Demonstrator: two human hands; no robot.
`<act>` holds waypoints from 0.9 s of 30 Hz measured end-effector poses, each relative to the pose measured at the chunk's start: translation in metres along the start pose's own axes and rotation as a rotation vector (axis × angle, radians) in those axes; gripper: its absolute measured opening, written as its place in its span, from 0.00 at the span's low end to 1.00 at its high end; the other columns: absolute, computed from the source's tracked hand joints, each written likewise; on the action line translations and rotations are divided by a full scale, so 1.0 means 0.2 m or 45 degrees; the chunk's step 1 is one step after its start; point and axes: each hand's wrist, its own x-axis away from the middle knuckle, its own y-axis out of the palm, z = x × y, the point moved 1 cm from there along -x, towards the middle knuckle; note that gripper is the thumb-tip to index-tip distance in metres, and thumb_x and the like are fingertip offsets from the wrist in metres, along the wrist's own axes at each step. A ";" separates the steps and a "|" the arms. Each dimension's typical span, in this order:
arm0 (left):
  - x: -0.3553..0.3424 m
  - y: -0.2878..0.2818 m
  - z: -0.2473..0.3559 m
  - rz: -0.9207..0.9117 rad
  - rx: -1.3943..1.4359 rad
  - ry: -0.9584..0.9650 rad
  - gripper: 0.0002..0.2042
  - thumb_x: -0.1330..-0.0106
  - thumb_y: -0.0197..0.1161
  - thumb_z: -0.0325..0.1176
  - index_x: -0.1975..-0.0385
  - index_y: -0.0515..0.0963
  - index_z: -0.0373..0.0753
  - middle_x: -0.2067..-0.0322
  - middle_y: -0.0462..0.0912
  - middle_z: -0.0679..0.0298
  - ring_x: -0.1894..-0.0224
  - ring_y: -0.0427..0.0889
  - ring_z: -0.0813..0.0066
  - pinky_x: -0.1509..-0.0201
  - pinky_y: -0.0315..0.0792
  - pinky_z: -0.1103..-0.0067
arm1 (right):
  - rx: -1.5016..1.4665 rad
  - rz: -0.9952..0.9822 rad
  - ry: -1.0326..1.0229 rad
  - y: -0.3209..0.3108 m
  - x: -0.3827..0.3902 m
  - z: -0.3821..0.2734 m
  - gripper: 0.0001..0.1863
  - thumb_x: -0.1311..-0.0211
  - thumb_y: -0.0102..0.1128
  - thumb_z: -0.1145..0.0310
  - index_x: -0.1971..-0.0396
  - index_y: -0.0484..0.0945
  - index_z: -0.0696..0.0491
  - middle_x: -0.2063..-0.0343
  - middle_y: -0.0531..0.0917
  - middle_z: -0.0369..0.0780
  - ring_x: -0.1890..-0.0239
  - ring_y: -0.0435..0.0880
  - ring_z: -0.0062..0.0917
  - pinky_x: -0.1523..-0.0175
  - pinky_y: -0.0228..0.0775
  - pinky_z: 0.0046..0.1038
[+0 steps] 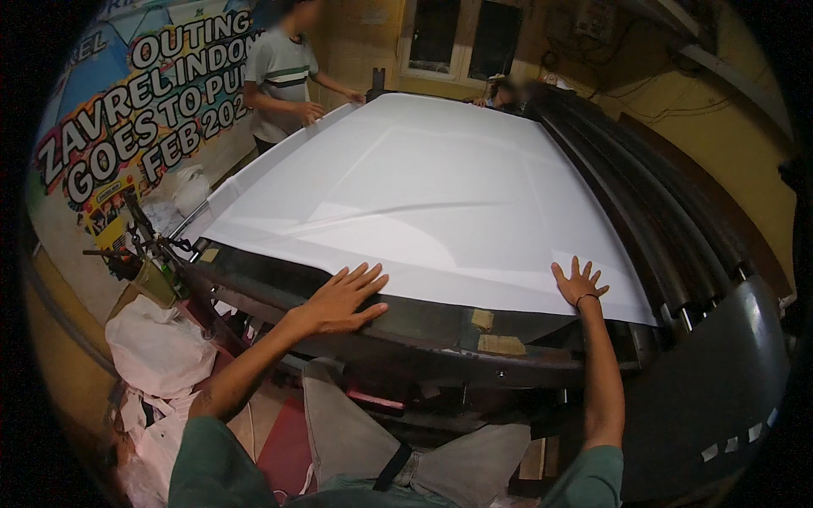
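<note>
"Head view: your white sheet (449, 161) lies across the dark machine bed (432, 319). Any risk, u think?"

"Yep. Your L hand (343, 304) & R hand (581, 288) are spread, nothing gripped, at its near edge. Uneven pressing could prob. deepen the mid-sheet crease (402, 208) or pull it crooked vs. the rollers (644, 190), esp. if one side slips."

Dark green top, short-sleeved: left sleeve (213, 464) lower left of frame, right sleeve (589, 476) lower right, both ending around the elbow. Grey trousers (343, 427), lower centre; narrow dark strip (393, 467) at their middle, strap or cord, I can't tell. Left hand (343, 303) bare. Right hand (581, 284): thin dark wristband (587, 297).
</note>
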 end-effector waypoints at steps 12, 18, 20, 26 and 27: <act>0.06 -0.08 0.02 0.074 -0.025 0.071 0.27 0.24 0.47 0.54 0.33 0.68 0.44 0.32 0.66 0.55 0.32 0.65 0.51 0.29 0.58 0.58 | -0.100 -0.009 0.086 0.00 0.05 -0.19 0.52 0.40 0.30 0.23 0.23 0.43 0.40 0.23 0.39 0.47 0.23 0.31 0.52 0.28 0.18 0.68; -0.22 -0.13 0.04 0.414 0.118 0.190 0.22 0.28 0.57 0.46 0.41 0.75 0.40 0.39 0.74 0.57 0.39 0.73 0.58 0.35 0.64 0.61 | -0.031 -0.003 0.046 0.01 0.09 -0.18 0.52 0.41 0.29 0.21 0.23 0.44 0.40 0.23 0.39 0.47 0.23 0.31 0.53 0.29 0.17 0.70; -0.40 -0.11 0.11 0.496 0.063 0.311 0.25 0.27 0.55 0.48 0.36 0.70 0.39 0.34 0.69 0.53 0.33 0.67 0.54 0.30 0.60 0.58 | -0.023 -0.004 0.050 0.01 0.08 -0.18 0.52 0.41 0.30 0.21 0.23 0.44 0.39 0.23 0.38 0.47 0.23 0.31 0.53 0.29 0.17 0.70; -0.90 0.03 0.33 0.174 0.067 0.193 0.45 0.30 0.34 0.71 0.24 0.48 0.41 0.24 0.43 0.49 0.23 0.42 0.46 0.21 0.40 0.55 | -0.041 0.009 0.033 0.02 0.07 -0.15 0.52 0.41 0.29 0.21 0.23 0.45 0.39 0.23 0.39 0.47 0.23 0.32 0.54 0.29 0.18 0.70; -0.92 0.06 0.33 0.117 0.028 0.142 0.46 0.31 0.34 0.72 0.25 0.49 0.40 0.24 0.44 0.49 0.23 0.42 0.46 0.21 0.40 0.55 | -0.043 0.014 0.037 0.01 0.07 -0.15 0.52 0.41 0.29 0.21 0.23 0.45 0.39 0.23 0.40 0.47 0.23 0.32 0.54 0.29 0.18 0.70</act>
